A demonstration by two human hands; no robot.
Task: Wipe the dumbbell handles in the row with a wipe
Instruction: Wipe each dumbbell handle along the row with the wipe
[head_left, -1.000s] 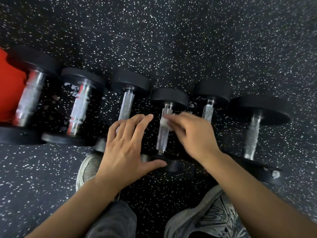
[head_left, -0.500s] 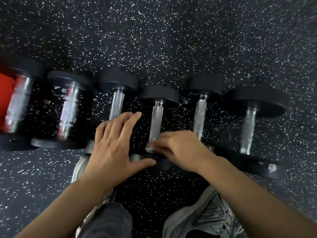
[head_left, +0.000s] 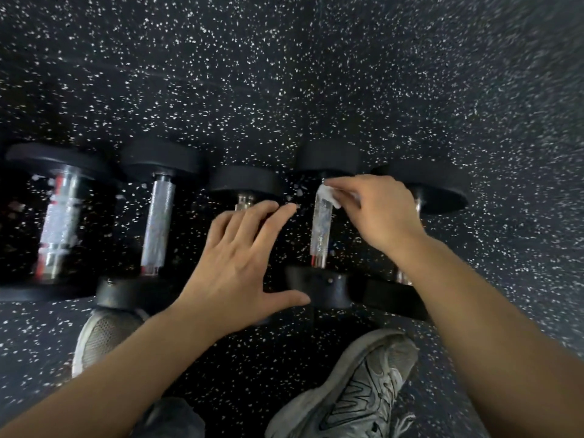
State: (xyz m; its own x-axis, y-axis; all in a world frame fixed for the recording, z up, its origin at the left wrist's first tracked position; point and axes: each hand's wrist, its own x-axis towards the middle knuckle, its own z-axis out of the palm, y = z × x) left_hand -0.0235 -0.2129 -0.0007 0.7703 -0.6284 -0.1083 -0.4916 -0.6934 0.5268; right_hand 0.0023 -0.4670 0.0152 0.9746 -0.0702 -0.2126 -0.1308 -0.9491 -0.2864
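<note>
This is a gym or weight room. The floor [head_left: 284, 74] is black rubber matting flecked all over with white, the kind laid under free weights, and a row of dumbbells [head_left: 158, 216] with black round heads and knurled metal handles lies side by side directly on it, running from the left edge of the view toward the right. A person stands over the row in worn grey athletic shoes [head_left: 357, 393], which suits a training space as well.
</note>
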